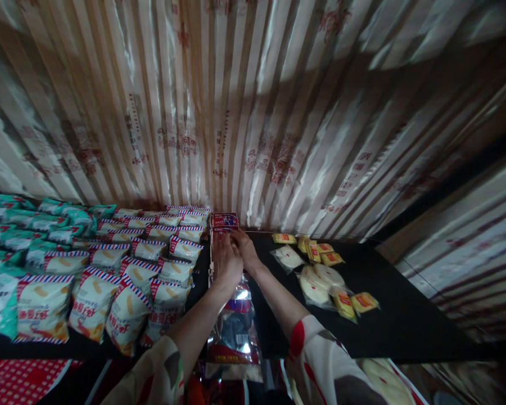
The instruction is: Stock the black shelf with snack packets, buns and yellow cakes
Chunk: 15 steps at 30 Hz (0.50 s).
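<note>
In the middle of the dim view, both my hands are close together over a red box [219,230] near the back edge of the black table. My left hand [226,261] lies on top of it with bent fingers, hiding much of it. At its right side my right hand [245,250] is curled, its fingertips at the box's edge. Just below my hands, between my forearms, lies a shiny clear-and-dark plastic package [235,332] with a printed red band. Another red box [224,219] shows behind my fingers.
Rows of white snack bags [129,315] with striped edges fill the left side, with green bags [2,292] beyond. To the right lie yellow packets [343,304] and bagged round pale flatbreads [320,281] on the black tabletop [405,315]. A pleated printed sheet [236,112] hangs behind.
</note>
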Each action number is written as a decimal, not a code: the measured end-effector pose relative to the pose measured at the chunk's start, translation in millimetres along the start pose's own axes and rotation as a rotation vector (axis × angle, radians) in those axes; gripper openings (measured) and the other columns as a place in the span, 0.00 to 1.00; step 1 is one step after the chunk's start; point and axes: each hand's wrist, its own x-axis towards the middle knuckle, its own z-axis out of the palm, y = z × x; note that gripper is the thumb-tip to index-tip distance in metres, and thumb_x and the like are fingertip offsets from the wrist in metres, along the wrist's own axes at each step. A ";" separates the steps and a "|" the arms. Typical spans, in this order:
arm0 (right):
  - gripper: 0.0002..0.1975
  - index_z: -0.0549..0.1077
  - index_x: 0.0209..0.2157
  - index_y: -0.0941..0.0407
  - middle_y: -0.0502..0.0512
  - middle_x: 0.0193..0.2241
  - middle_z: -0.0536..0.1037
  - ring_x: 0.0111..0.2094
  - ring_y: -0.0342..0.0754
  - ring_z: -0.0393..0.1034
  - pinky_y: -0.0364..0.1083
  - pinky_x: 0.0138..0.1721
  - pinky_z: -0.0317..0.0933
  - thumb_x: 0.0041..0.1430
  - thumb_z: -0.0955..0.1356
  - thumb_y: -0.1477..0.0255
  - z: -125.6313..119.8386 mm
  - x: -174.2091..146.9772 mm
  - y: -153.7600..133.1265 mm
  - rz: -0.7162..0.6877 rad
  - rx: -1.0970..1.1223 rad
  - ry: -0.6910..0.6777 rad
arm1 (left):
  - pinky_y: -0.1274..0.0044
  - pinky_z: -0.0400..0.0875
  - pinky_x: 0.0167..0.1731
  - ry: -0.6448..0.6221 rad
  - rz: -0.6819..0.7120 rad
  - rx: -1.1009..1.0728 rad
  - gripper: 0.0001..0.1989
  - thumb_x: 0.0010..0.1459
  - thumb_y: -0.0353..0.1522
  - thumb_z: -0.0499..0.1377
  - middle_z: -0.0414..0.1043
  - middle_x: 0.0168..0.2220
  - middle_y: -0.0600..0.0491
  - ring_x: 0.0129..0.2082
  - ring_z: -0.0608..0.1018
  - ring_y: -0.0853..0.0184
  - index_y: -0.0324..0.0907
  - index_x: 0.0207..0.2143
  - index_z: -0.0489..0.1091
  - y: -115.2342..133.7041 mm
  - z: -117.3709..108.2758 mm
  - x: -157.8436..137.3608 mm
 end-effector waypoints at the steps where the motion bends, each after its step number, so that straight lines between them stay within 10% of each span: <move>1: 0.15 0.77 0.37 0.52 0.52 0.38 0.79 0.48 0.49 0.68 0.53 0.59 0.49 0.55 0.61 0.78 -1.4 -0.3 1.3 0.008 0.012 0.026 | 0.68 0.52 0.60 -0.010 0.013 0.058 0.22 0.59 0.27 0.43 0.65 0.55 0.44 0.60 0.60 0.62 0.36 0.54 0.63 0.7 0.0 1.6; 15: 0.20 0.74 0.44 0.53 0.55 0.42 0.77 0.46 0.50 0.70 0.51 0.51 0.60 0.59 0.59 0.60 -9.3 -48.7 26.5 0.485 0.306 0.296 | 0.51 0.55 0.54 -0.246 -0.155 0.354 0.27 0.58 0.39 0.46 0.43 0.66 0.50 0.65 0.43 0.48 0.48 0.60 0.54 -4.0 8.5 2.8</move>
